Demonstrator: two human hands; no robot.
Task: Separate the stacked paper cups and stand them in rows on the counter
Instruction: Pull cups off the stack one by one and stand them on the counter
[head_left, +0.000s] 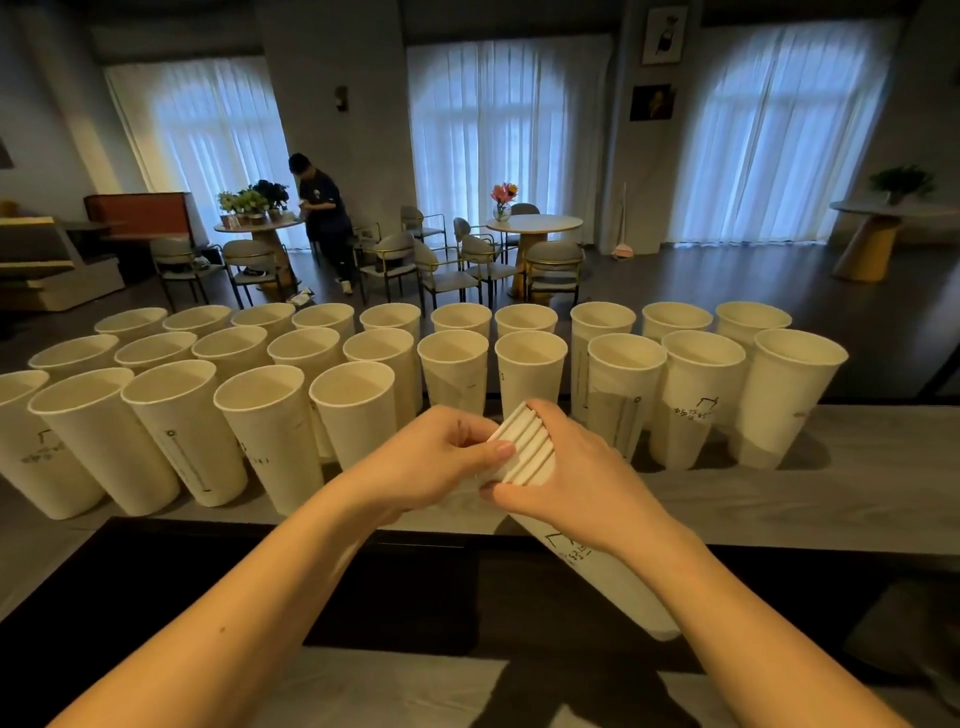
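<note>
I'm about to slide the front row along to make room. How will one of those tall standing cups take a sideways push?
The front-row cup will probably tip rather than slide: it is tall, narrow-based and looks empty. Likely light, being thin paper. Neighbours stand close, so one may topple others.

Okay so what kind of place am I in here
Most likely a café or drinks shop, seen from behind its counter. Rows of branded paper cups stand on it, round tables with chairs and a vase of flowers fill the room beyond, and tall curtained windows line the far wall.
</note>
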